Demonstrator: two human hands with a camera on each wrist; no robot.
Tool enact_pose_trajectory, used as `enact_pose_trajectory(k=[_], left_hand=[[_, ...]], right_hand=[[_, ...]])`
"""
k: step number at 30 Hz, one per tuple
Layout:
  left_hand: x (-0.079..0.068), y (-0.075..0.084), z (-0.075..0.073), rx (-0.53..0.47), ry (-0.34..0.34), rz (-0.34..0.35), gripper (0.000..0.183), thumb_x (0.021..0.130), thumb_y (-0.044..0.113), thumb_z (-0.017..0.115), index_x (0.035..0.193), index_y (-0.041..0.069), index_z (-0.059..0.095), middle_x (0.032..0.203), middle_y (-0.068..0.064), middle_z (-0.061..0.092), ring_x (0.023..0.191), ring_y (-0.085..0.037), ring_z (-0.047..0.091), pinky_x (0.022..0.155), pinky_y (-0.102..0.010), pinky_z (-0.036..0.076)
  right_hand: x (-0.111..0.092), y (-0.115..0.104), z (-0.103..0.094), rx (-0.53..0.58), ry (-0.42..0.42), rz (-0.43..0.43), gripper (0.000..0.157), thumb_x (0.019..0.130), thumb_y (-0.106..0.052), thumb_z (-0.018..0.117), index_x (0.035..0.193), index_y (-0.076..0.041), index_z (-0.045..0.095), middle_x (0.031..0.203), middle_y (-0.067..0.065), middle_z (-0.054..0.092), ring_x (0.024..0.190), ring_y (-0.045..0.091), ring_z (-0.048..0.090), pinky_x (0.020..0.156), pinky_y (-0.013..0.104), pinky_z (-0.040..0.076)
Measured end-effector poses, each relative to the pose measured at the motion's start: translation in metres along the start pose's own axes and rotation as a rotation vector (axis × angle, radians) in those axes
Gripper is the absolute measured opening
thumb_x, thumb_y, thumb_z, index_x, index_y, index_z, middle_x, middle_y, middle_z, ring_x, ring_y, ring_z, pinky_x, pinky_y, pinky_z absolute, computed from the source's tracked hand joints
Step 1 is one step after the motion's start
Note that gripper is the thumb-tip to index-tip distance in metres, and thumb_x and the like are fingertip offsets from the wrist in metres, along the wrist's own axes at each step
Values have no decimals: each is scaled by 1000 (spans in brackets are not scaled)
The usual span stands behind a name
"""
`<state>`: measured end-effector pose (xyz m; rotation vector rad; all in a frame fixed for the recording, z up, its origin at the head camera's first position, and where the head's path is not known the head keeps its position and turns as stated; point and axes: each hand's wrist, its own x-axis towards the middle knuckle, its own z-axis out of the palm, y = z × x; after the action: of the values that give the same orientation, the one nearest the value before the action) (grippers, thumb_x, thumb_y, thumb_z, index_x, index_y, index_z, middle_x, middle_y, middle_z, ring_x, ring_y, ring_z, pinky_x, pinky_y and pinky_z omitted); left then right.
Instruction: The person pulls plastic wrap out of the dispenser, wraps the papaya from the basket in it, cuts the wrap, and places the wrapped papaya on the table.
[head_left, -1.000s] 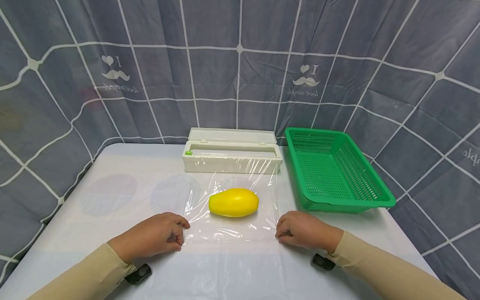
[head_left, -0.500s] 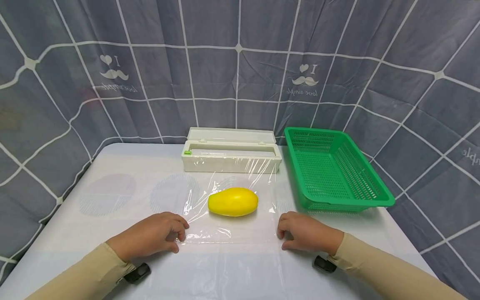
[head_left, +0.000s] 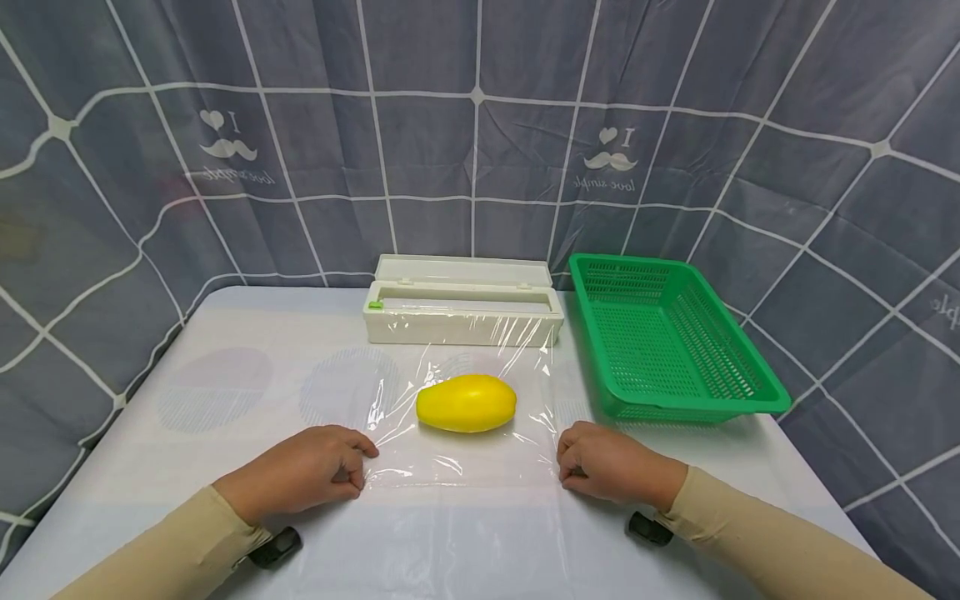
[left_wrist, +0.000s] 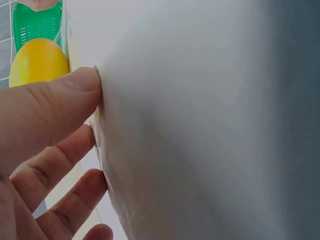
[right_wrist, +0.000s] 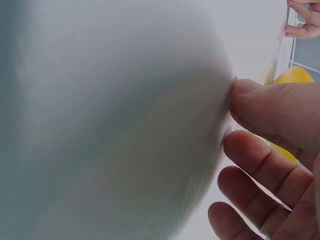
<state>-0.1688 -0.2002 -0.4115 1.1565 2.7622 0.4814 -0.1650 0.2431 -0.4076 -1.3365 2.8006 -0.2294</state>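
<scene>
A sheet of clear cling film (head_left: pixel 457 471) runs from the white dispenser box (head_left: pixel 465 329) toward the person. On the film lies a smooth yellow papaya-shaped fruit (head_left: pixel 467 404), also seen in the left wrist view as a yellow fruit (left_wrist: pixel 39 62). The left hand (head_left: pixel 300 471) pinches at the film's near left corner, thumb and index finger low against the tabletop. At the near right corner, the right hand (head_left: pixel 618 462) does the same with curled fingers. Both wrist views show the thumb (right_wrist: pixel 255 95) and fingertips right at the surface, the film between them barely visible.
A green perforated basket (head_left: pixel 675 358) stands at the right, behind the right hand. The box's lid (head_left: pixel 463 271) is raised, and a small green slider (head_left: pixel 376 305) sits at its left end. A grey checked curtain (head_left: pixel 420 150) hangs behind the white-covered table (head_left: pixel 225 325).
Half a second ago thumbs and index fingers were spread apart at the film's corners; now they have closed together again. The fruit, box and basket stay in place.
</scene>
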Motion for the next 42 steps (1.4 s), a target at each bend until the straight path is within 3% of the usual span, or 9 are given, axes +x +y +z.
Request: enact_pose_trajectory(k=[5,13,17,21,25,29,36,42], left_hand=[[1,1,0,37,8,13,34,89,11,80,73,35,63,117,10,73,105,-16,68,99,-44,57],[0,-1,-4,-8,17,14,29,96,8,69,81,30,57,118,9,74,94,-6,67,79,-28,53],[-2,2,-5,-20,-11,-47,17,92,20,80,96,27,65,112,14,73,93,-3,64,81,-29,55],[-3,4,-3,5,-33,-65,28,81,33,90,103,28,73,113,15,72,98,-9,68,90,-37,57],[-2,4,1,32,-5,-42,15,83,28,90,87,32,76,120,10,74,106,-16,72,92,-40,58],[0,4,3,53,32,-4,19,85,19,88,80,32,76,116,8,75,103,-16,72,90,-42,59],[3,1,4,58,53,-7,25,91,10,77,81,31,68,112,11,75,94,-6,68,85,-35,58],[-1,-2,-1,-9,74,-20,23,96,14,71,85,33,65,118,13,74,105,-9,70,88,-34,58]], right_hand=[[-1,0,-1,36,-20,32,10,86,-12,85,82,-20,80,90,-13,62,89,6,56,82,24,53],[-4,5,-5,112,23,45,17,92,-11,80,82,-21,70,89,-13,63,88,5,57,80,27,53],[-4,6,-5,127,35,45,20,93,-10,78,81,-21,67,90,-14,62,88,5,56,79,27,52],[-5,7,-5,136,57,27,21,93,-8,78,81,-21,66,88,-14,61,87,4,56,78,26,52],[-6,8,-4,136,54,29,22,93,-9,78,81,-21,65,88,-15,61,87,4,56,78,27,52],[-6,8,-3,141,35,48,22,93,-9,78,81,-21,64,88,-15,60,87,3,55,79,26,52],[-6,8,-5,147,38,34,22,94,-9,78,81,-21,65,89,-14,61,88,4,56,78,27,51],[-9,6,-10,178,58,53,20,94,-6,76,85,-20,65,93,-12,62,90,5,57,80,28,53]])
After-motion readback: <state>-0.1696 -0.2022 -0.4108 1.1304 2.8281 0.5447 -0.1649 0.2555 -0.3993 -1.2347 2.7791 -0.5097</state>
